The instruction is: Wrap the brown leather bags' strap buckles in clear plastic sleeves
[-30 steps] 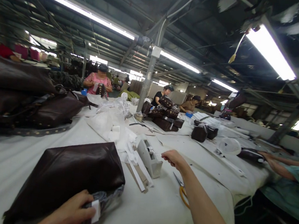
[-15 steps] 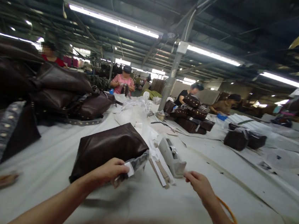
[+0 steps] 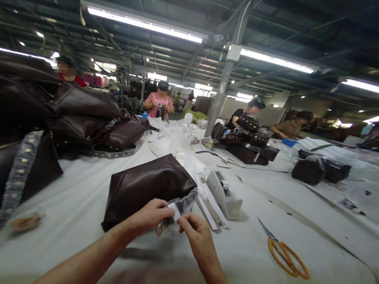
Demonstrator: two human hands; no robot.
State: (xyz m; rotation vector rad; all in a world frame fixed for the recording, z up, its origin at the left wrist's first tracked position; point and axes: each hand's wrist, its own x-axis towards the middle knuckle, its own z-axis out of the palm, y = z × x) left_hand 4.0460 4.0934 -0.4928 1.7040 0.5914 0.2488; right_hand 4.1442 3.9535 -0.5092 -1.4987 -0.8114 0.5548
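A dark brown leather bag lies on the white-covered table in front of me. My left hand is closed at the bag's right end, thumb pressing a small white card against a clear plastic wrap. Something dark shows inside the wrap. Close against the card, my right hand has thumb and fingers pinched together; whatever is between them is too small to make out. Just beyond stands a grey tape dispenser, beside white and tan card strips.
Orange-handled scissors lie on the right. A pile of brown bags with a studded strap fills the left side. More studded bags are stacked by a post. Several people work at the far side.
My right hand has moved left from beside the tape dispenser to the white card, uncovering the scissors. My left hand keeps its grip at the bag's end.
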